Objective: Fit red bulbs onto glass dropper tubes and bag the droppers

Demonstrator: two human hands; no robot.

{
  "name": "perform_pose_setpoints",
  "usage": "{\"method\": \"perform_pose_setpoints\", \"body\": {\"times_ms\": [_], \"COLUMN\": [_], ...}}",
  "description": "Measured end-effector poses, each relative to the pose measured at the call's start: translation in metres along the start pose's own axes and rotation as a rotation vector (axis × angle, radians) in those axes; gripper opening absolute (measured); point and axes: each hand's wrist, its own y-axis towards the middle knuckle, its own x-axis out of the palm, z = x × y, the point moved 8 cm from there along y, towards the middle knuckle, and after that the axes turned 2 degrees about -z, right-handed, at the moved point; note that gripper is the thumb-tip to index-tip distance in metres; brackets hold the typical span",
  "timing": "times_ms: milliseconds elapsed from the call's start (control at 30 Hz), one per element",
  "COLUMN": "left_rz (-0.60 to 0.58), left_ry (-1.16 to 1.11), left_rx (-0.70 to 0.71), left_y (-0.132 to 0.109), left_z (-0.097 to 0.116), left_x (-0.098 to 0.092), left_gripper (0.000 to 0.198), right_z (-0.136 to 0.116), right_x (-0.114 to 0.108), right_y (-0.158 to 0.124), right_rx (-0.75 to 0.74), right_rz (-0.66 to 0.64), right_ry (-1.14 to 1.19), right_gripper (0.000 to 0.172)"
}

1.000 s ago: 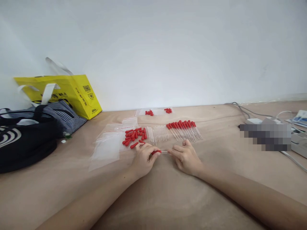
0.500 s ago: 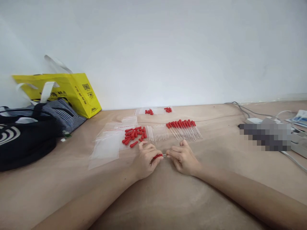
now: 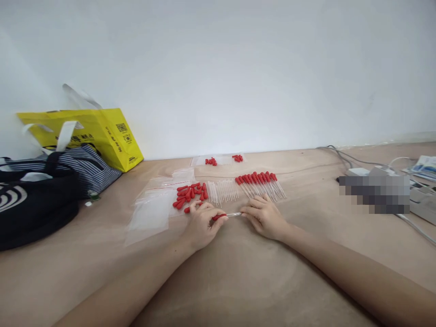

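Near the middle of the table (image 3: 238, 281), the left hand (image 3: 200, 227) pinches a red rubber bulb (image 3: 218, 216) between thumb and fingertips, and the right hand (image 3: 265, 218) grips the clear tube (image 3: 234, 214) meeting it end to end. Both lie just in front of the loose bulbs (image 3: 190, 193), bare tubes (image 3: 223, 190) and assembled droppers (image 3: 260, 184).

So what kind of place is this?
Likely an informal small-assembly bench: loose red bulbs, clear tubes and a row of finished droppers lie on a plain wooden table by a white wall, with a yellow bag alongside. The left hand and right hand hold one dropper.
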Motion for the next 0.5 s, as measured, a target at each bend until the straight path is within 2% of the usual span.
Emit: {"method": "perform_pose_setpoints", "body": {"times_ms": [67, 133, 200, 333, 500], "left_rz": [0.07, 0.188, 0.268, 0.206, 0.117], "left_ry": [0.07, 0.166, 0.271, 0.437, 0.46], "left_rx": [-0.049, -0.14, -0.223, -0.259, -0.224], "left_y": [0.002, 0.002, 0.001, 0.002, -0.001], "left_z": [-0.009, -0.022, -0.035, -0.049, -0.049], "left_x": [-0.007, -0.019, -0.029, -0.033, -0.03], "left_gripper": [0.018, 0.031, 0.034, 0.023, 0.029], "right_z": [0.008, 0.023, 0.041, 0.067, 0.078], "right_x": [-0.002, -0.005, -0.006, 0.002, 0.012], "right_y": [0.0, 0.0, 0.0, 0.005, 0.018], "right_rx": [0.055, 0.187, 0.348, 0.558, 0.646], "right_rz": [0.043, 0.117, 0.176, 0.155, 0.092], "right_ry": [-0.051, -0.101, -0.156, -0.265, -0.362], "right_gripper": [0.021, 0.022, 0.023, 0.024, 0.026]}}
